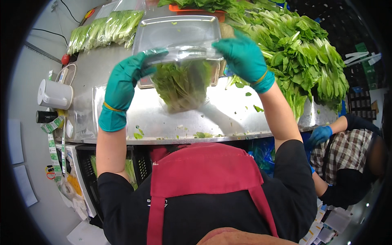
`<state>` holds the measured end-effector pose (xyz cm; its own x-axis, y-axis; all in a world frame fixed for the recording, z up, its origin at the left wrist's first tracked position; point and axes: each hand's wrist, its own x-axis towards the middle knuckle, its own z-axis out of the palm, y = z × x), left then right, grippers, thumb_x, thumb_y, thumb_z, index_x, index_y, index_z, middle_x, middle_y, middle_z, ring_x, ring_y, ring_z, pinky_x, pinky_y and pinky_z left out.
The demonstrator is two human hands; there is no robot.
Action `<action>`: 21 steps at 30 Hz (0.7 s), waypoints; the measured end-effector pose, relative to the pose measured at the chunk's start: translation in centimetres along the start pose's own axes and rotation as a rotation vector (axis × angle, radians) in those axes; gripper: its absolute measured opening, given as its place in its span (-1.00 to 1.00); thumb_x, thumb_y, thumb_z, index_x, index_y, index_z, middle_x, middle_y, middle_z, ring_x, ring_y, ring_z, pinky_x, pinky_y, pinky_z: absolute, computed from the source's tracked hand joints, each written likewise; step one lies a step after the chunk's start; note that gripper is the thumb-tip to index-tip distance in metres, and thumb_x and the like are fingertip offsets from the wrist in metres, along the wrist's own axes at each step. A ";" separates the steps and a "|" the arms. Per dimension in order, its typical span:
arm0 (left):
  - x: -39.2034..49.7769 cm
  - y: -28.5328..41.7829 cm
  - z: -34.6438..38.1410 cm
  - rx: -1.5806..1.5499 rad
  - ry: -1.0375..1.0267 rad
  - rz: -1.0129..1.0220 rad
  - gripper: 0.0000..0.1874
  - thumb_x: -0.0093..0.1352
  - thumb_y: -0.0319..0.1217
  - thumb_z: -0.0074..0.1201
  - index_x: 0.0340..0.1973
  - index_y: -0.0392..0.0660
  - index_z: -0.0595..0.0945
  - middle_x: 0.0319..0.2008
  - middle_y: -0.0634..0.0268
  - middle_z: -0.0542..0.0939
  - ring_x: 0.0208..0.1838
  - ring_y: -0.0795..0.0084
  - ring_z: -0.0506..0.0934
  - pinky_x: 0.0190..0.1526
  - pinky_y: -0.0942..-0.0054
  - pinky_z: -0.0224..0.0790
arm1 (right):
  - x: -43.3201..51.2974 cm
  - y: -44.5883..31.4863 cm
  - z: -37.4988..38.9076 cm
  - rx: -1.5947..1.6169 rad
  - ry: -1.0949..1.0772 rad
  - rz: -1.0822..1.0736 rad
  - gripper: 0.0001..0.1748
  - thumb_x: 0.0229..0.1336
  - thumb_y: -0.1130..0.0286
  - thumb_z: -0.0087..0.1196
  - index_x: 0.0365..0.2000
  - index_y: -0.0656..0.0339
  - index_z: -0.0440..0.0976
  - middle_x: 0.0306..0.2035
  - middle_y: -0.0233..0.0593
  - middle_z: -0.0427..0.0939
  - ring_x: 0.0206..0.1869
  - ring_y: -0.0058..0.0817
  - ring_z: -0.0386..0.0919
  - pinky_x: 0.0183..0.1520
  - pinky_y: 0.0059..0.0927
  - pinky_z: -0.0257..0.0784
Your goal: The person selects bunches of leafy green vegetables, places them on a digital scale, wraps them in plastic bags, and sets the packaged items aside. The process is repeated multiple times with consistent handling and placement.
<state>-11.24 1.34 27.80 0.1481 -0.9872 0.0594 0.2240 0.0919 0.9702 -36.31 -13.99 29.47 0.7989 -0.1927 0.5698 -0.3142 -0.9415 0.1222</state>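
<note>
A clear plastic bag of leafy greens (183, 84) hangs above the steel worktop, its upper edge stretched sideways between my hands and slightly blurred. My left hand (130, 75), in a green rubber glove, grips the bag's upper left corner. At the upper right corner, my right hand (245, 59) in a matching glove pinches the plastic with its fingertips. Yellow bands circle both glove cuffs. Just behind the bag sits a metal tray (177, 30) on what looks like a scale; the bag and hands hide part of its near side.
Loose leafy greens (306, 58) are heaped at right, with an orange container (199, 13) behind. Filled bags (107, 29) lie back left. A white kettle (55, 95) and label roll (53, 125) stand left. A co-worker's blue-gloved hand (320, 134) is at right. Leaf scraps dot the worktop (141, 116).
</note>
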 end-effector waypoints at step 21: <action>-7.0 -15.9 0.0 0.114 0.012 -0.479 -0.52 0.40 -0.07 0.04 0.10 -0.11 0.58 -0.03 0.35 0.64 -0.14 0.50 0.56 -0.07 0.49 0.39 | -9.7 -7.1 2.9 0.851 0.079 0.661 -0.59 0.15 0.56 0.15 0.05 0.19 0.52 -0.23 -0.20 0.68 -0.29 -0.54 0.63 -0.20 -0.52 0.49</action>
<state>-15.84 6.80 12.00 0.0656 -0.9135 -0.4014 0.1625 -0.3871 0.9076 -40.35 -6.24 20.74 0.5568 -0.7434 0.3707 -0.1869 -0.5469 -0.8161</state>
